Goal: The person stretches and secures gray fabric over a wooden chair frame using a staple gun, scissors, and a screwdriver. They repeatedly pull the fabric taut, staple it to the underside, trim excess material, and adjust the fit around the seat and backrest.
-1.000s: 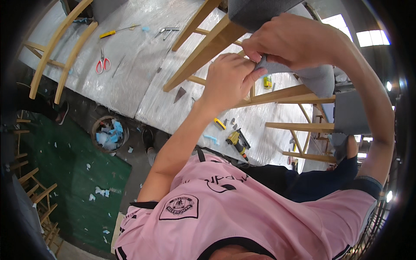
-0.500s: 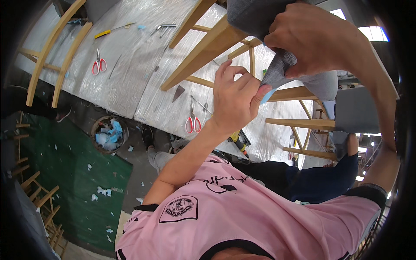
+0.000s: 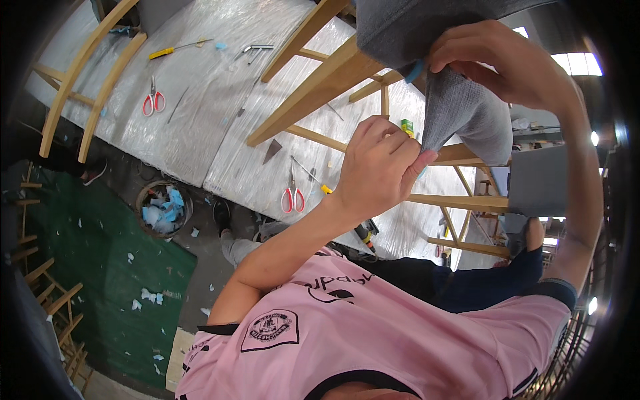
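Observation:
A chair with wooden legs (image 3: 310, 97) and a grey upholstered part (image 3: 400, 30) lies tipped on the wrapped table in front of me. My left hand (image 3: 383, 163) pinches the lower corner of a loose flap of grey fabric (image 3: 443, 110), pulling it taut into a point. Up and to the right, my right hand (image 3: 507, 67) curls its fingers onto the flap's upper edge, close to the upholstered part. A strip of light-blue foam (image 3: 415, 71) shows beside those fingertips. The chair's rounded grey end (image 3: 487, 127) stands behind the flap.
Red-handled scissors (image 3: 292, 199), a second pair (image 3: 153, 102) and a yellow-handled screwdriver (image 3: 162, 53) lie on the plastic-wrapped table (image 3: 193, 133). A bucket of blue scraps (image 3: 165, 208) stands on the floor. A co-worker in a navy sleeve (image 3: 493, 283) is at the right, near other chairs.
My left hand has shifted right and down, drawing the fabric corner down. My right hand has moved right and lower, exposing more of the flap, now stretched between both hands.

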A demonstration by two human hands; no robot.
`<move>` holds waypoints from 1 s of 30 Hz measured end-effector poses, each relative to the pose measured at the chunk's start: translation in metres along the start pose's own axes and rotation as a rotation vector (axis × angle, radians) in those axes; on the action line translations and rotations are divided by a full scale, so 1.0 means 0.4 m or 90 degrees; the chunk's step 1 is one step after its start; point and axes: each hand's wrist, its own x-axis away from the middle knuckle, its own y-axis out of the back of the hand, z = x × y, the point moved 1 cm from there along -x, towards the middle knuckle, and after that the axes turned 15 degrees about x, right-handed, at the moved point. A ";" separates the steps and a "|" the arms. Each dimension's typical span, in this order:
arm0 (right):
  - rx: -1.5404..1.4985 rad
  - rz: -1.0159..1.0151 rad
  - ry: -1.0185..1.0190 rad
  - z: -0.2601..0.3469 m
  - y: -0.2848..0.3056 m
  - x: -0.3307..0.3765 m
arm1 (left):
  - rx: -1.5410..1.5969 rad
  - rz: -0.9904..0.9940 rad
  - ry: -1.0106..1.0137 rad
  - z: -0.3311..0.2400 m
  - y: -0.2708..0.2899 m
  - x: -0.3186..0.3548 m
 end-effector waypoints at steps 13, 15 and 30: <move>0.146 -0.009 -0.024 0.050 -0.044 0.001 | -0.024 0.007 -0.006 0.005 0.010 0.000; 0.161 0.036 -0.017 0.058 -0.048 -0.018 | -0.045 0.012 0.001 0.009 0.016 0.012; -0.034 -0.488 -0.509 0.023 -0.098 0.229 | -0.076 0.057 0.099 0.189 0.072 0.031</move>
